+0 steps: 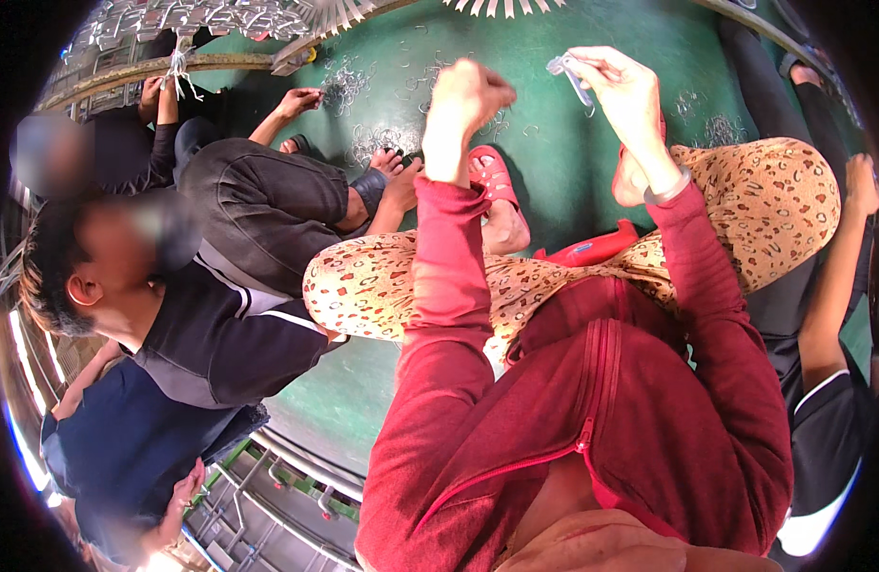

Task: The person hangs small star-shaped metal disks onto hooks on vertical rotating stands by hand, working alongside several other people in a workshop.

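The right hand (625,84) is closed at the fingertips, gripping a slim pale grey-blue clip-like piece (578,83) with a thin curved end. The piece is held above the floor at the far side, right of the left hand (468,98). The left hand is raised, fingers curled inward; whether it pinches anything, I cannot tell. The two hands are apart.

Risks, in my judgement: the held piece sits in a fingertip pinch only, so a slackened grip could drop it among the loose bits below. The curved end points downward and could snag or prick if the left hand closes on it carelessly. Thin, curved, silver-grey wire-like bits (347,86) lie in loose heaps at far left, with a further heap of similar grey bits (723,130) at far right; a shifted foot could scatter them or press them into skin, the red open sandal (497,176) giving little cover. A co-worker's hand (301,101) is close to the left heap, so reaches could cross.

Materials: the green floor (559,143) looks smooth and scuffed. A glossy red plastic-looking item (592,246) lies between the legs. Sleeves are of soft maroon fabric (451,286); the trousers are of tan spotted cloth (764,205).
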Available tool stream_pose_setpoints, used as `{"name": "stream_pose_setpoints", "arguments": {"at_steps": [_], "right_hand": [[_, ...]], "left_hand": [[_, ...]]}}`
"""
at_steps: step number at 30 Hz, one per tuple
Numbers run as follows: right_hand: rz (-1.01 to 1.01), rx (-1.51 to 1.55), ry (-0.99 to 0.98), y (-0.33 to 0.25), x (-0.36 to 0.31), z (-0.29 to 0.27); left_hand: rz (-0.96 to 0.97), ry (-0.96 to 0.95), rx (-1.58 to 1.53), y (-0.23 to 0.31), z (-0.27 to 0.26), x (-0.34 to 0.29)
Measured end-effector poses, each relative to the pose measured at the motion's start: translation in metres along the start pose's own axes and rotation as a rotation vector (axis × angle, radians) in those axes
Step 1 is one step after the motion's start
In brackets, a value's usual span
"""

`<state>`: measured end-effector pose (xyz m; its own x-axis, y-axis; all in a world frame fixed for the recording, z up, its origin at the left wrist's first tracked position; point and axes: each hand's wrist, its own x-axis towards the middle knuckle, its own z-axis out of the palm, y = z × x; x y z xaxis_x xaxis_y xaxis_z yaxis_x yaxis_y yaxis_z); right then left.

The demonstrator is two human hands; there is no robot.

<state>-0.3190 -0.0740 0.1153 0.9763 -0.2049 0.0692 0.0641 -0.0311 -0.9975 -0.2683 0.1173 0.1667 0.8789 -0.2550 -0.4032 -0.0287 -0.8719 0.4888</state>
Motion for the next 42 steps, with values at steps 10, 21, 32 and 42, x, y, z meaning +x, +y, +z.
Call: {"name": "stream_pose_setpoints", "arguments": {"at_steps": [10,21,32,42], "right_hand": [[0.051,-0.002,-0.039,-0.004,0.004,-0.002],[0.074,-0.062,-0.094,-0.006,0.009,-0.009],[-0.004,-0.113,-0.115,-0.055,0.013,0.003],[-0.08,-0.111,-0.025,-0.11,0.0,0.018]], "left_hand": [[-0.357,0.022,-0.167,-0.116,0.228,0.031],[0.021,0.446,0.032,-0.136,0.258,0.054],[0.321,0.297,-1.355,0.021,0.013,-0.004],[0.407,0.526,-0.927,0.054,-0.01,-0.043]]}}
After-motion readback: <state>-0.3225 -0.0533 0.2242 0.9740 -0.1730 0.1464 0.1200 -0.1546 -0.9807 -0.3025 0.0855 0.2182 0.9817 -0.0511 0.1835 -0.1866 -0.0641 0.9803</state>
